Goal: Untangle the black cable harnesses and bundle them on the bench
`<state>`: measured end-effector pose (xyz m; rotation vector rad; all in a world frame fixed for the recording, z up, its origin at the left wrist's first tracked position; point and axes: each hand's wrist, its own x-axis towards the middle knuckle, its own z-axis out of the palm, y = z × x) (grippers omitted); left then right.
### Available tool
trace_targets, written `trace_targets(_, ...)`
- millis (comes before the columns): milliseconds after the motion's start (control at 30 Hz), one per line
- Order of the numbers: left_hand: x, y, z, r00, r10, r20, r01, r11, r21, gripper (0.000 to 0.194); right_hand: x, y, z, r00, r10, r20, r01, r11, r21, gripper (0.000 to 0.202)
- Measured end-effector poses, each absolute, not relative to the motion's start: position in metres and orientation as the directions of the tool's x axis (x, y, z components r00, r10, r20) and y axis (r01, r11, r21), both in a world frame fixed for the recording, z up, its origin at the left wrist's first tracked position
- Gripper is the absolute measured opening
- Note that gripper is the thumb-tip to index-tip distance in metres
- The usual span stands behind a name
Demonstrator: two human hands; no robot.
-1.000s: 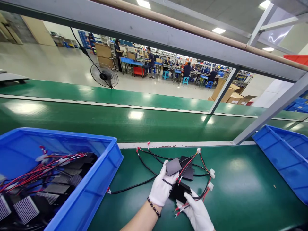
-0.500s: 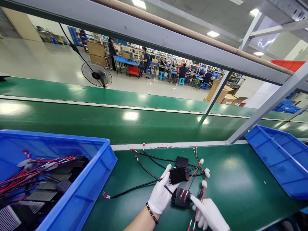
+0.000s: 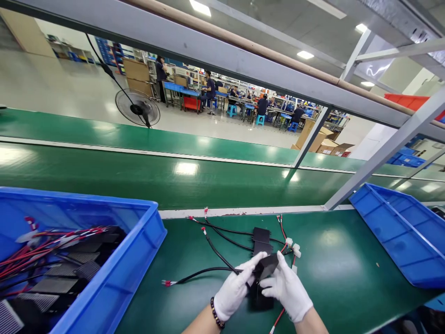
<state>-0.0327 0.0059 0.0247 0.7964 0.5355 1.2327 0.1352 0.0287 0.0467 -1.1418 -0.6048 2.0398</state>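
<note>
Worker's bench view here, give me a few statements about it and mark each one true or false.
The left hand and right hand both touch one raised black box. True.

The bead bracelet is on the right wrist. False: it is on the left.

The left blue bin holds red wires. True.

The fan is at the picture's right. False: it is at the left.

Both hands are bare. False: both wear white gloves.

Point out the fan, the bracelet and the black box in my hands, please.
Black box (image 3: 269, 264): head view, on its upward-tilted dark face, between the fingers.
Bracelet (image 3: 215, 315): head view, on the beads around the left wrist.
Fan (image 3: 136, 109): head view, on its dark hub.
</note>
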Motion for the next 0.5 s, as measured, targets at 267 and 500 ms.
trace_targets(267, -0.036, 0.005, 0.022, 0.204, 0.978, 0.043, -0.393, 0.042, 0.918, 0.043, 0.141, 0.02, 0.044, -0.257, 0.937, -0.235, -0.609, -0.346, -0.714, 0.045)
trace_targets(500, -0.029, 0.005, 0.023, 0.256, 0.966, 0.038, -0.6, 0.128, 0.79, 0.043, 0.146, 0.016, 0.045, -0.27, 0.963, -0.024, -0.586, -0.184, -0.789, 0.063)
